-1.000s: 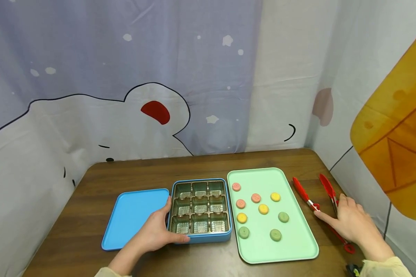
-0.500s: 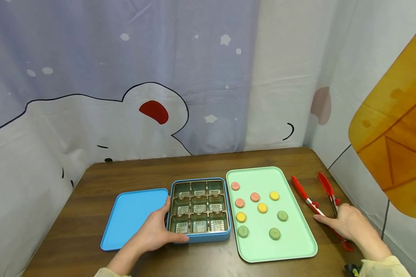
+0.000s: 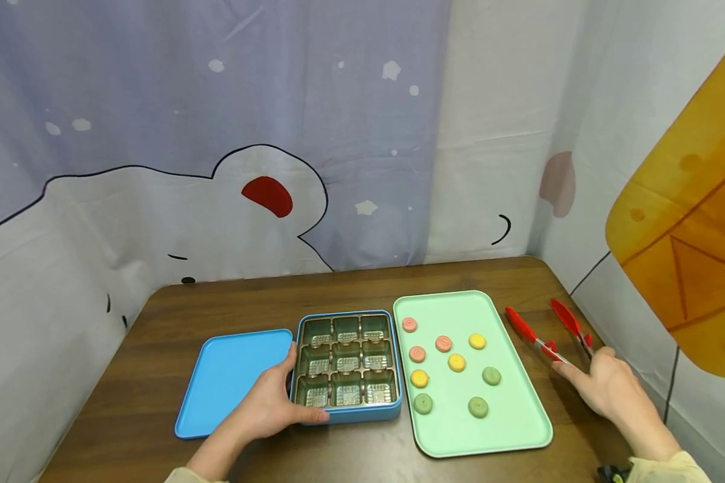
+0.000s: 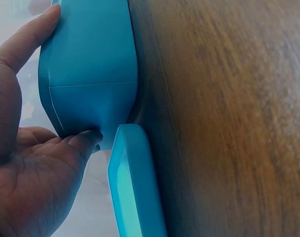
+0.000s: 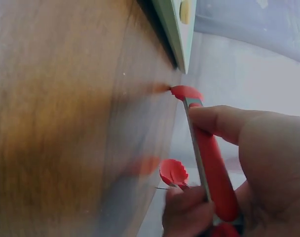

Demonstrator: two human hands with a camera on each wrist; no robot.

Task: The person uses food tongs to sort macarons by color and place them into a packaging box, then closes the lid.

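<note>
My left hand (image 3: 268,402) grips the near left corner of a blue box (image 3: 365,414), thumb on its front wall and fingers on its left side. Inside the box sits a gold tray (image 3: 346,355) divided into several square compartments, all bare. At the far right my right hand (image 3: 613,396) holds red-and-silver tongs (image 3: 544,347), their tips spread apart and pointing toward the back. In the right wrist view, the thumb presses along one arm of the tongs (image 5: 216,173) and the fingers curl by the other; the handle end is mostly hidden by the hand.
A pale green tray (image 3: 483,436) between box and tongs bears several pink, yellow and green macaron-like discs (image 3: 456,362). Left of the box lies a blue lid (image 3: 223,382). The wooden table (image 3: 362,288) meets a printed curtain (image 3: 374,134) at the back and right.
My right hand has closed round the tongs and raised them a little; their looped end, visible earlier, is now hidden. The left hand and box stay in place.
</note>
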